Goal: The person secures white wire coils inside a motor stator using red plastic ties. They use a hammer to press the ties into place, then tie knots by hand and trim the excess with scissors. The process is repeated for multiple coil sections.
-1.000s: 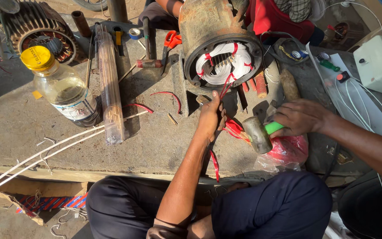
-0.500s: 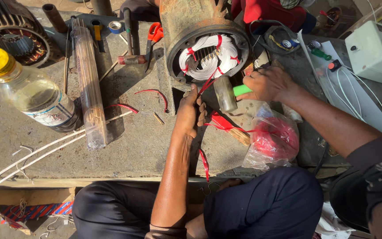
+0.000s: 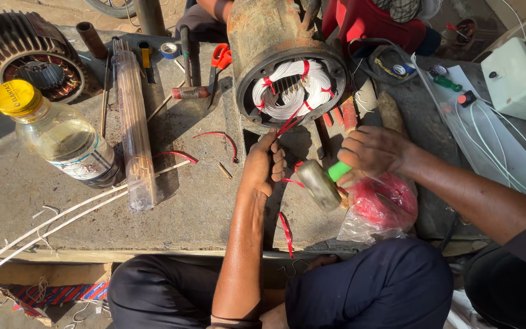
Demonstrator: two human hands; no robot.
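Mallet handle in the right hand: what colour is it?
Bright green, seen in the head view.

A motor repair workshop: an opened motor (image 3: 290, 73) with white windings, a second stator (image 3: 38, 67), scissors (image 3: 219, 58), tape (image 3: 170, 50) and wires (image 3: 50, 222) on a grimy bench (image 3: 202, 207).

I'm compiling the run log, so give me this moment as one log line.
left hand: grips red leads from motor stator | right hand: holds green-handled mallet | nearby: red plastic bag, yellow-capped bottle

Your grey tabletop (image 3: 202, 207), carrying a motor stator (image 3: 287, 67), yellow-capped bottle (image 3: 62, 134), clear tube of rods (image 3: 135, 128), red-handled scissors (image 3: 219, 61), red plastic bag (image 3: 382, 207).
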